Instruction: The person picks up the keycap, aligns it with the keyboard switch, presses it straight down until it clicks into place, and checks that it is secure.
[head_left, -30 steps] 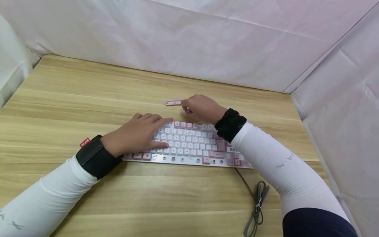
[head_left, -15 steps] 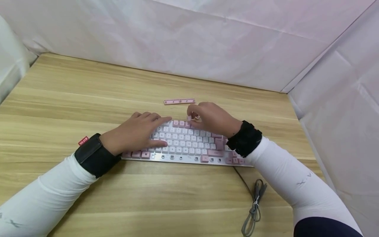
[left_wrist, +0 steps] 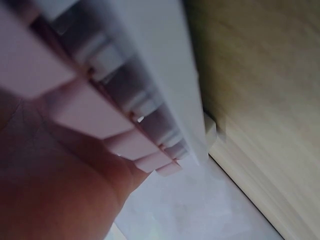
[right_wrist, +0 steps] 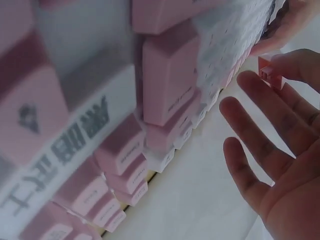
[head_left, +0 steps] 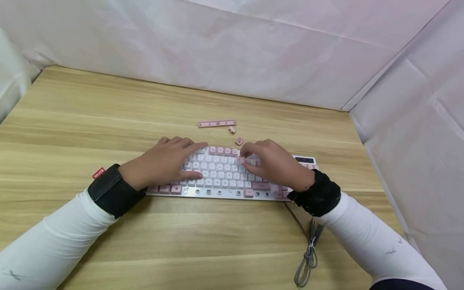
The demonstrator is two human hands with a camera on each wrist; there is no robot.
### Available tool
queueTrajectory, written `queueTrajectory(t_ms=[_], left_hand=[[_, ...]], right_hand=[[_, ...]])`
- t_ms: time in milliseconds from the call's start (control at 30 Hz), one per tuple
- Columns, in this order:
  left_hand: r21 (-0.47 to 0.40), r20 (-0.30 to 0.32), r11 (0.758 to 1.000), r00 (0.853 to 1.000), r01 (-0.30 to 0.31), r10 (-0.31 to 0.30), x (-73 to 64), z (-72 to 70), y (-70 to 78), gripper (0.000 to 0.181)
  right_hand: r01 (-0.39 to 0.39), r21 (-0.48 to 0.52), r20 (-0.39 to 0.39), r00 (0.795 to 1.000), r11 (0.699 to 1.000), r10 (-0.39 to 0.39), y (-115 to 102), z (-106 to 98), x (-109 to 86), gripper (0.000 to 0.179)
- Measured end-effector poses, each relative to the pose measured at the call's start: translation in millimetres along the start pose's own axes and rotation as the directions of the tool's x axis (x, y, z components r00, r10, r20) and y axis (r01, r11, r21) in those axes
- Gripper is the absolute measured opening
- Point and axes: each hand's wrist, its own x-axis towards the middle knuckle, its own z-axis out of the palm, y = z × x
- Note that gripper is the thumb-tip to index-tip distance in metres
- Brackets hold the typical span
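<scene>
A white and pink keyboard (head_left: 193, 191) lies on the wooden table, with several bare key switches in its bottom row. My left hand (head_left: 164, 163) rests over its left part, fingers spread and thumb across the keys. Over the upper right keys, thumb and index finger of my right hand (head_left: 277, 163) pinch a small pink keycap (right_wrist: 270, 74), the other fingers apart in the right wrist view. Behind the keyboard lies a long pink spacebar keycap (head_left: 217, 123), underside up. Near it are two loose pink keycaps, one close to the bar (head_left: 232, 130) and another nearer the keyboard (head_left: 239, 141).
A grey cable (head_left: 308, 255), bundled with a tie, lies in front of the keyboard at the right. White sheeting (head_left: 224, 52) hangs along the table's back edge and right side.
My right hand has moved from beside the spacebar keycap to the right and nearer, over the keys. Two loose keycaps now show on the table behind it. The left hand keeps its place.
</scene>
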Motion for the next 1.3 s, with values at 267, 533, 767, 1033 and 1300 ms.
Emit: queueTrajectory(t_ms=[267, 533, 767, 1033, 1300], left_hand=[[0.002, -0.009, 1.000, 1.000, -0.005, 0.005, 0.1, 0.0, -1.4, 0.089], [0.001, -0.003, 1.000, 1.000, 0.007, -0.007, 0.0, 0.1, -3.0, 0.089], [0.005, -0.006, 1.000, 1.000, 0.005, -0.005, -1.1, -0.7, -3.9, 0.089], [0.006, -0.015, 1.000, 1.000, -0.001, 0.001, -1.1, -1.5, -2.8, 0.088], [0.010, -0.014, 1.000, 1.000, 0.000, 0.000, -0.8, -1.9, -2.6, 0.087]], right_hand=[[0.021, 0.019, -0.026, 0.999, 1.000, -0.020, -2, 6, -9.6, 0.014], [0.012, -0.004, -0.025, 1.000, 1.000, -0.012, 6, 13, -13.8, 0.015], [-0.001, -0.023, -0.022, 1.000, 1.000, 0.000, 8, 16, -17.0, 0.019], [0.061, -0.039, -0.037, 0.997, 0.997, -0.062, 4, 17, -18.6, 0.029], [0.115, -0.085, -0.058, 0.991, 0.990, -0.120, 4, 20, -18.9, 0.018]])
